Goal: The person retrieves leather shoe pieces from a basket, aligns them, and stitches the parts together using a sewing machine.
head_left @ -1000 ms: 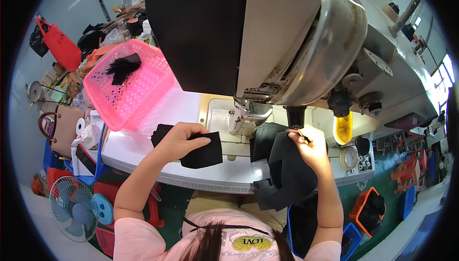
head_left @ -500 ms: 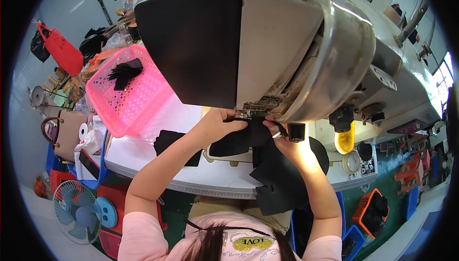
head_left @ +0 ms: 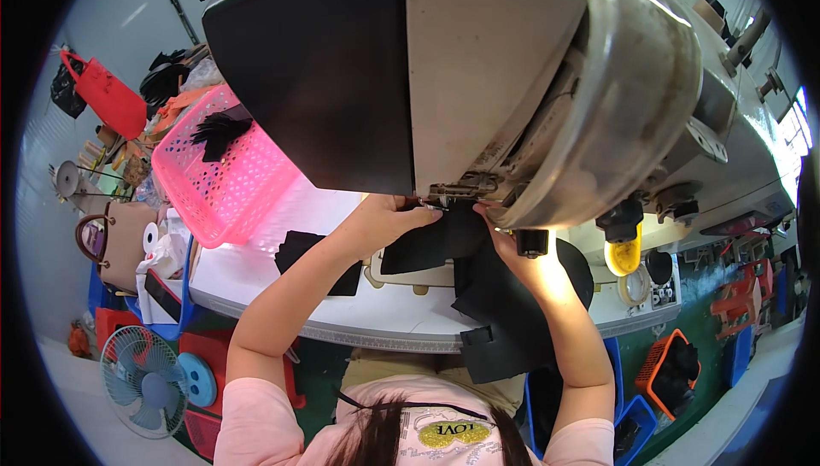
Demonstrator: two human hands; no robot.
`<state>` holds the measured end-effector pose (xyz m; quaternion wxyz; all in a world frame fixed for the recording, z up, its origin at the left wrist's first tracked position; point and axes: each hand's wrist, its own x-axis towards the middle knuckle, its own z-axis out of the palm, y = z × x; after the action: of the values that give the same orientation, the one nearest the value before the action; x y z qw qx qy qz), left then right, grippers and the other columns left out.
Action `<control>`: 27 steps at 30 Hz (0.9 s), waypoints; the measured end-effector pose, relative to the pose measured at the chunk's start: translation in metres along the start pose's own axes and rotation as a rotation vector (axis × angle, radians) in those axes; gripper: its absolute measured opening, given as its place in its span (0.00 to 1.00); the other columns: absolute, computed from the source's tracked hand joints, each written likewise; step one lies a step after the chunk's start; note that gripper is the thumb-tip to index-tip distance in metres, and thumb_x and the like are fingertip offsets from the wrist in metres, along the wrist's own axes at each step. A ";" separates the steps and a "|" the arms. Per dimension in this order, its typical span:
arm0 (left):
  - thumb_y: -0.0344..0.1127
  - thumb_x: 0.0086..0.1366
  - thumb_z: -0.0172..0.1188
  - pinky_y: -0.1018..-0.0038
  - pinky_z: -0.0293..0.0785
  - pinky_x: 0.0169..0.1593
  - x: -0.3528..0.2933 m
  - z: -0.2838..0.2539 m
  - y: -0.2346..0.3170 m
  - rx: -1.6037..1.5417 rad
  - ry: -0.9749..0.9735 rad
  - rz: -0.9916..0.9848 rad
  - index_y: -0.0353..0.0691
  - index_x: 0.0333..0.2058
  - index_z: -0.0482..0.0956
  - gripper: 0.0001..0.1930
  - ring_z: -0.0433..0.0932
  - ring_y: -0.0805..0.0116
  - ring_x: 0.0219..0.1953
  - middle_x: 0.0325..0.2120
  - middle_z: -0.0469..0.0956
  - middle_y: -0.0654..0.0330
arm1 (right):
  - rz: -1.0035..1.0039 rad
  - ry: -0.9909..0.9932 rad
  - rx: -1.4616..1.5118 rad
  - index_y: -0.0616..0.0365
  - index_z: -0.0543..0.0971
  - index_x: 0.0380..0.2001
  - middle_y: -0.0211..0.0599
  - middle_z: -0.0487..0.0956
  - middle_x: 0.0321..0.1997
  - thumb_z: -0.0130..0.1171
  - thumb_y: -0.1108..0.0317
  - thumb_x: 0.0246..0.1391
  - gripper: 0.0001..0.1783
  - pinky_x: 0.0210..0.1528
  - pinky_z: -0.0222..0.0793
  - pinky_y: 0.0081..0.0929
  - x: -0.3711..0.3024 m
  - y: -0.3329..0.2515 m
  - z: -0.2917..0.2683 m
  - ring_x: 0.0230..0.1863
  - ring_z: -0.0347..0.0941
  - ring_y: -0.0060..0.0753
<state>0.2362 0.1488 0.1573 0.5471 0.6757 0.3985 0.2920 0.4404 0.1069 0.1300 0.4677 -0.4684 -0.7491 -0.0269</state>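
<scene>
Under the head of a sewing machine (head_left: 491, 64), a black fabric piece (head_left: 427, 248) lies at the presser foot (head_left: 448, 197). My left hand (head_left: 393, 222) pinches its far left edge, thumb stretched along the top, close to the foot. On the other side, my right hand (head_left: 506, 240) has its fingertips closed on the right edge of the black fabric; a dark knob and the machine's rounded metal guard hide part of these fingers. More black fabric (head_left: 512, 321) hangs below my right hand, over the table's front edge.
Another black piece (head_left: 320, 263) lies left on the white table (head_left: 248, 274). A pink basket (head_left: 226, 175) with black pieces stands farther left. Beside the table are a fan (head_left: 147, 385) and a handbag (head_left: 128, 244). An orange crate (head_left: 666, 372) stands on the floor at right.
The machine head looks larger and reaches farther left, as the view has shifted. A metallic item seen at my right fingers before no longer shows. Both hands stay at the fabric.
</scene>
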 end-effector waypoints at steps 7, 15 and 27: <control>0.28 0.55 0.58 0.77 0.67 0.48 -0.001 0.001 0.002 -0.119 0.021 0.025 0.30 0.45 0.72 0.18 0.73 0.72 0.41 0.39 0.75 0.57 | -0.012 0.049 0.002 0.58 0.78 0.28 0.32 0.79 0.29 0.66 0.70 0.42 0.09 0.38 0.70 0.26 0.004 -0.004 -0.001 0.34 0.76 0.28; 0.26 0.55 0.57 0.78 0.68 0.46 -0.006 0.002 0.012 -0.084 0.020 0.027 0.31 0.44 0.72 0.16 0.72 0.74 0.40 0.38 0.75 0.59 | -0.096 -0.023 -0.192 0.58 0.79 0.32 0.32 0.80 0.33 0.64 0.66 0.45 0.10 0.40 0.71 0.25 -0.003 0.008 0.001 0.38 0.76 0.28; 0.25 0.54 0.58 0.76 0.66 0.48 0.001 0.000 0.011 -0.138 -0.002 0.006 0.33 0.45 0.72 0.17 0.71 0.73 0.41 0.38 0.74 0.61 | 0.036 0.010 0.129 0.59 0.78 0.34 0.35 0.80 0.35 0.64 0.71 0.44 0.11 0.41 0.71 0.27 -0.003 0.010 0.005 0.39 0.76 0.29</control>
<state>0.2387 0.1485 0.1679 0.5917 0.6380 0.3750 0.3198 0.4445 0.1124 0.1210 0.5009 -0.4504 -0.7385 0.0276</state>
